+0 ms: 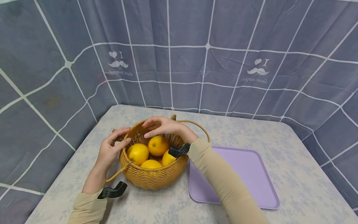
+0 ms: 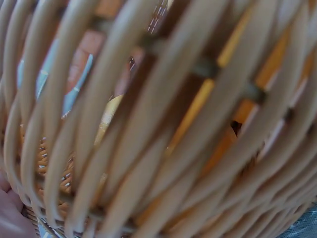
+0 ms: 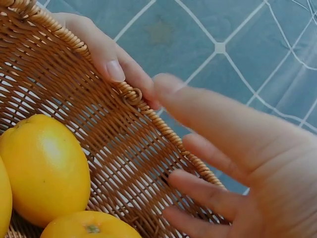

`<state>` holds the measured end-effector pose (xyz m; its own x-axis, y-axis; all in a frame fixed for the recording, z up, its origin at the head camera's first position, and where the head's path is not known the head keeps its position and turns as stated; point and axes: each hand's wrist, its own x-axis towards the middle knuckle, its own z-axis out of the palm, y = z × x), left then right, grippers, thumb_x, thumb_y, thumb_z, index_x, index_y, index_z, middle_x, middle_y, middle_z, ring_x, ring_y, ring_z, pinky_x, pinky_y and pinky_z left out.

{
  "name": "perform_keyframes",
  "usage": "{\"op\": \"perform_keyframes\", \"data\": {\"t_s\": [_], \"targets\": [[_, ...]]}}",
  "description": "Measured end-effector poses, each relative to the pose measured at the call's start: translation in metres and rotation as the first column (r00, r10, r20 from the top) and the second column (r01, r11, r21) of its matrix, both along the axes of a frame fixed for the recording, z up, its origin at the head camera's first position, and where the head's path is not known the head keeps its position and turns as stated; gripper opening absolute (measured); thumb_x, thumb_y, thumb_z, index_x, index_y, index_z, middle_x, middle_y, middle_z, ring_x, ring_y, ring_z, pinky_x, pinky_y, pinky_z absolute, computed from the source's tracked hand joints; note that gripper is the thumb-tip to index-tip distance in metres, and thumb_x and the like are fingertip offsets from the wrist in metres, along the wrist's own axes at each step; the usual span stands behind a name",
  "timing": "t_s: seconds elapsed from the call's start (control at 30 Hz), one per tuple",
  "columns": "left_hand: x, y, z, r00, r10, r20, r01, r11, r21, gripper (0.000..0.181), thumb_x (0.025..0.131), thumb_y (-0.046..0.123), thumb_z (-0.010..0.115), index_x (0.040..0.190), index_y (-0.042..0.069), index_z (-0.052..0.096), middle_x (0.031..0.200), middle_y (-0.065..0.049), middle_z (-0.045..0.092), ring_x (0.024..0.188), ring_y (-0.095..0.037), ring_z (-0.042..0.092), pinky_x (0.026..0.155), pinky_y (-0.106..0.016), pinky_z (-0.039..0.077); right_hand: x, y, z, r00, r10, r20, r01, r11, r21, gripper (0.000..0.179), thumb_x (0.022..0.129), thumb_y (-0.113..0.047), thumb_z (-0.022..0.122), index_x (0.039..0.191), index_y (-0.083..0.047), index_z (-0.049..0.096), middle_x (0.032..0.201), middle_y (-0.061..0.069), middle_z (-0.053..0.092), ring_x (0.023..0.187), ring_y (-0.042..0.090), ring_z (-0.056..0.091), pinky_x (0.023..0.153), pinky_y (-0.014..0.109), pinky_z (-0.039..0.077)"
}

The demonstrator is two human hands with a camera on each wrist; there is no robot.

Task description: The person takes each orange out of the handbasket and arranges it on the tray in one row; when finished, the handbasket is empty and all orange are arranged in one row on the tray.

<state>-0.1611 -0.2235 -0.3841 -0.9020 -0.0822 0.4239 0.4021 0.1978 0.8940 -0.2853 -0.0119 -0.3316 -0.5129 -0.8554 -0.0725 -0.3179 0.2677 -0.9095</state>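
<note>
A woven wicker basket [image 1: 156, 179] stands on the table, holding several yellow-orange citrus fruits [image 1: 158, 145] that look like oranges. At its left rim is my left hand [image 1: 110, 149]; the right wrist view shows its thumb [image 3: 115, 71] over the rim, with a finger along the outside. My right hand [image 1: 165, 127] hovers above the fruits toward the far side of the basket, fingers spread and loosely bent, holding nothing. Close-up wicker of the basket [image 2: 163, 99] fills the left wrist view and mostly hides what lies behind.
Right of the basket lies a flat lilac tray [image 1: 246, 168], partly covered by my right forearm. Thin wicker handles [image 1: 199, 127] stick out from both sides of the basket. A grey-blue checked curtain [image 1: 190, 62] hangs behind the pale patterned table [image 1: 291, 161].
</note>
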Motion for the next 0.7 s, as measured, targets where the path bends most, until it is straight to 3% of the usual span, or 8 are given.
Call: {"op": "perform_keyframes", "data": {"t_s": [0.3, 0.5, 0.7], "targets": [[0.0003, 0.0028, -0.0011, 1.000, -0.001, 0.011, 0.001, 1.000, 0.024, 0.034, 0.091, 0.004, 0.060, 0.123, -0.005, 0.058, 0.121, 0.006, 0.056, 0.107, -0.014, 0.048, 0.089, -0.021, 0.037, -0.0019, -0.0004, -0.0054, 0.986, 0.152, -0.070, -0.139, 0.977, 0.161, 0.056, 0.080, -0.020, 0.075, 0.128, -0.002, 0.052, 0.132, 0.010, 0.050, 0.129, 0.030, 0.039, 0.106, 0.039, 0.030], [0.0019, 0.0033, -0.0015, 1.000, 0.004, 0.014, -0.004, 1.000, 0.020, 0.034, 0.092, 0.004, 0.059, 0.124, -0.007, 0.057, 0.122, 0.007, 0.055, 0.108, -0.014, 0.048, 0.089, -0.019, 0.038, -0.0034, -0.0003, -0.0084, 0.972, 0.206, -0.114, -0.167, 0.944, 0.286, 0.057, 0.076, -0.026, 0.079, 0.126, -0.013, 0.057, 0.128, -0.004, 0.051, 0.122, 0.023, 0.042, 0.100, 0.034, 0.036], [0.0020, 0.0019, -0.0019, 1.000, 0.008, 0.013, -0.008, 1.000, 0.019, 0.034, 0.092, 0.004, 0.059, 0.124, -0.007, 0.056, 0.122, 0.008, 0.055, 0.109, -0.011, 0.047, 0.091, -0.019, 0.036, -0.0013, -0.0002, -0.0071, 0.975, 0.205, -0.085, -0.158, 0.908, 0.388, 0.060, 0.070, -0.027, 0.083, 0.124, -0.022, 0.058, 0.121, -0.003, 0.051, 0.107, 0.014, 0.049, 0.090, 0.027, 0.041]]}}
